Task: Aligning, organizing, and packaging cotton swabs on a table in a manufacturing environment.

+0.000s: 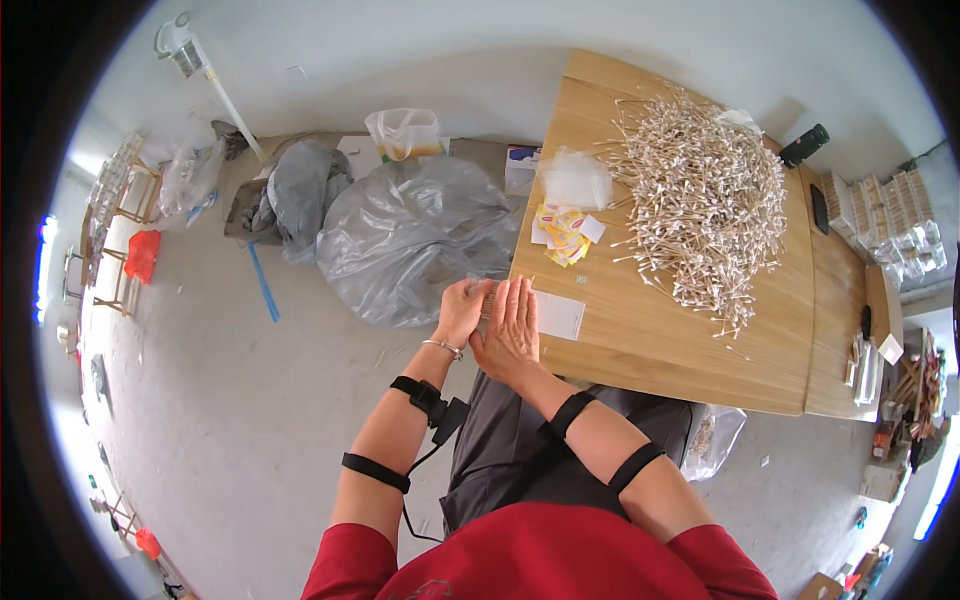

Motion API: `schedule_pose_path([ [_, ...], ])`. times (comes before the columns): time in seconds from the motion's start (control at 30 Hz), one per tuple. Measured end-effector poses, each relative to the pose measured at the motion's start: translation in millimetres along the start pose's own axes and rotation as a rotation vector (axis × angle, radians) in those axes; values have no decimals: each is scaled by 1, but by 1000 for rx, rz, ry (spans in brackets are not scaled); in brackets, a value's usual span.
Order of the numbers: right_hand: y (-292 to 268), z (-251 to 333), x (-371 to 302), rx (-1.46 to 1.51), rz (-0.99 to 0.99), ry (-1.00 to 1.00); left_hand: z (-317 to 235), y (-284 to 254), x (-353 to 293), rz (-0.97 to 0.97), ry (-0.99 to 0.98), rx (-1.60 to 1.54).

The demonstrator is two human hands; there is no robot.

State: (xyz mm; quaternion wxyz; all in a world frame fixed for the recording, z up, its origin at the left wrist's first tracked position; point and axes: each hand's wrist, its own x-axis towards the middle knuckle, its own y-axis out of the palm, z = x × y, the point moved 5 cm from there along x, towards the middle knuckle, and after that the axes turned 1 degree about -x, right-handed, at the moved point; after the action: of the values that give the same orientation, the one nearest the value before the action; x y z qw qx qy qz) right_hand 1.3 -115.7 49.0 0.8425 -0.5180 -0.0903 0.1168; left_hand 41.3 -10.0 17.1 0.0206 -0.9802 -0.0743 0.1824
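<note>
- The left hand (461,314) is curling around a bundle of thin brown sticks (488,303), gripping it.
- The right hand (511,325) is lying against the bundle, fingers straight and together; whether it is also gripping cannot be told.
- The bundle is sitting between the hands, by the table's left edge near its front-left corner.
- A white card (560,316) is lying just inside that corner.
- Yellow-and-white cards (566,236) are lying scattered near the left edge, with clear plastic bags (577,181) resting just beyond them.
- A broad heap of cotton swabs (705,205) is covering much of the wooden table (640,360), spreading toward its far edge.
- A dark canister (804,147) is standing near the far-right corner.
- On the grey floor (250,400), a large grey plastic bag (415,240) is bulging beside the left edge; a blue strip (264,283) is lying farther left.
</note>
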Motion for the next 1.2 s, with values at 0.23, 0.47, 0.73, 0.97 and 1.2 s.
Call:
schedule_pose_path([
  [0.23,-34,-42,33,-73,-225,31,20,-5,8,5,-31,-49],
  [0.47,-89,-147,83,-137,-244,209,12,-2,7,-47,85,82],
  [0.73,-105,-161,75,-26,-565,167,21,-3,9,-90,69,81],
  [0.97,-95,-147,47,929,-327,606,15,-7,7,-105,89,77],
  [1.2,-61,-106,17,1159,-10,661,9,3,5,-21,13,51],
])
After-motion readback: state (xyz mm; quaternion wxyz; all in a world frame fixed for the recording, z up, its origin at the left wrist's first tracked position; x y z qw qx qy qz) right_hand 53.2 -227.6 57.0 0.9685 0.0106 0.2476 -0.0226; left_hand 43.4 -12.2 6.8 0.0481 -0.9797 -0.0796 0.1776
